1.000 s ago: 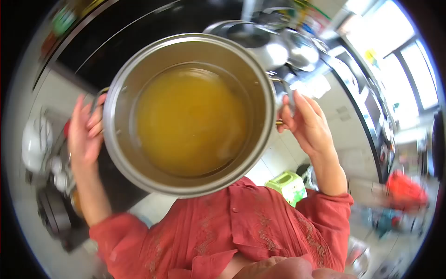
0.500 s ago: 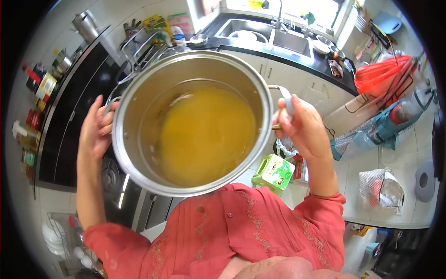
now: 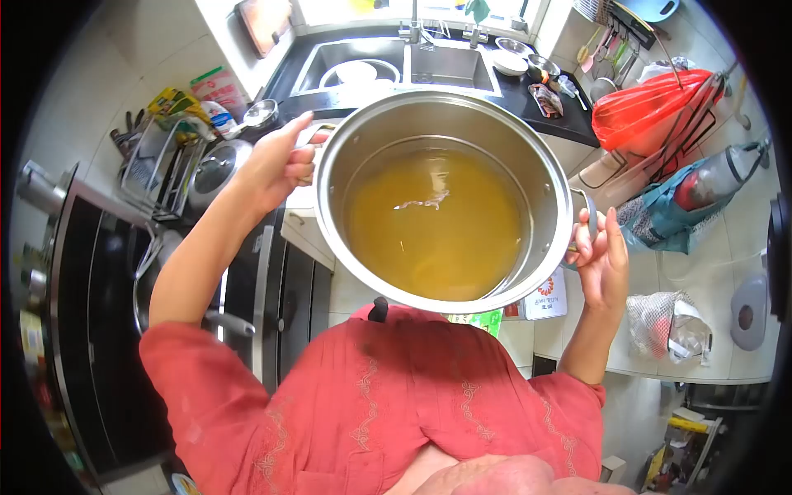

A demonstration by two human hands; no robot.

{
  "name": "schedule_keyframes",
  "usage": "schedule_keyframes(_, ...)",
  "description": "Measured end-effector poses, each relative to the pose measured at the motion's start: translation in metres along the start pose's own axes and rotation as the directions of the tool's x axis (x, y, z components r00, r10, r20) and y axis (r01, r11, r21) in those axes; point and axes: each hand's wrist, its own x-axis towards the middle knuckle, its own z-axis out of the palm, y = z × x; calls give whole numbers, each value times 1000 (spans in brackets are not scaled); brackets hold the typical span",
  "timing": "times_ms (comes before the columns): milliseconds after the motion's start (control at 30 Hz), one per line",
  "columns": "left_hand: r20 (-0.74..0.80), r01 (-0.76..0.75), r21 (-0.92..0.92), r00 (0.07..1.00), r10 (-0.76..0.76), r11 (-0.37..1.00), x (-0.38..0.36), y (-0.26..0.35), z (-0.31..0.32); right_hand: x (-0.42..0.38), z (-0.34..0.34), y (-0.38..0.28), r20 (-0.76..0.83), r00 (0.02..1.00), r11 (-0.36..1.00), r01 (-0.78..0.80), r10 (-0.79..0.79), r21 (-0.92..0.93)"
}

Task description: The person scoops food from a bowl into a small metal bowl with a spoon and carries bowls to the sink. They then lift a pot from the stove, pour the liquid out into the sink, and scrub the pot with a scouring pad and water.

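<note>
A dark counter (image 3: 285, 107) runs along the far side under a window, with a two-basin sink (image 3: 407, 64) set in it. Bowls (image 3: 511, 63) stand right of the sink; a wire rack (image 3: 157, 177) and a lid (image 3: 221, 175) are at the far left. A pan (image 3: 165, 247) is nearer on the left, and a red bag (image 3: 652, 115) hangs at the far right.

The pot (image 3: 462, 115), part filled with yellowish liquid (image 3: 437, 235), is held up between the two hands, before the shirt (image 3: 396, 371). The left hand (image 3: 276, 165) is closed round its left handle; the right hand (image 3: 604, 260) has fingers curled round the right handle (image 3: 591, 216), thumb raised.

The pot's far rim overlaps the counter's near edge in view; the gap between them I cannot tell. Pale floor (image 3: 351, 293) shows left of the pot's near rim, and a green box (image 3: 487, 320) peeks out just below it.
</note>
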Motion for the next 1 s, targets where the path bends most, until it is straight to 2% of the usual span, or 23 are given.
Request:
schedule_keyframes(100,88,65,-4,994,-65,998,75,17,0,40,4,-5,-87,996,999,35,-36,-23)
schedule_keyframes(167,23,53,81,998,-55,995,111,27,11,59,5,-4,-211,977,999,25,-32,-35)
schedule_keyframes(233,80,105,79,991,-111,991,158,34,13,90,3,-8,-274,961,997,18,-40,-80)
schedule_keyframes(333,105,134,76,984,-142,988,224,39,25,148,-22,-7,-280,960,998,-35,19,-52)
schedule_keyframes(433,-1,155,58,988,-155,986,281,31,40,204,-60,7,-292,956,998,-33,16,-54)
schedule_keyframes(467,-71,159,126,986,-151,979,293,32,51,222,-70,10,-315,949,998,-24,8,-49)
schedule_keyframes(500,-85,202,61,977,-196,978,313,28,54,243,-78,11,-312,950,1000,-21,14,-17)
schedule_keyframes(567,-116,229,61,968,-221,972,349,18,58,276,-94,7,-343,939,991,-19,-28,-133)
schedule_keyframes(633,-103,291,11,952,-288,957,380,14,63,309,-106,0,-349,937,993,-32,-10,-114)
schedule_keyframes(800,-87,307,-127,944,-319,943,453,9,79,366,-119,-23,-391,919,968,-52,-51,-247)
schedule_keyframes(900,-42,351,-44,935,-353,935,490,12,92,392,-123,-30,-408,908,947,-44,-95,-318)
schedule_keyframes(1000,-16,397,-131,915,-402,909,529,3,88,416,-118,-34,-430,895,921,-64,-117,-383)
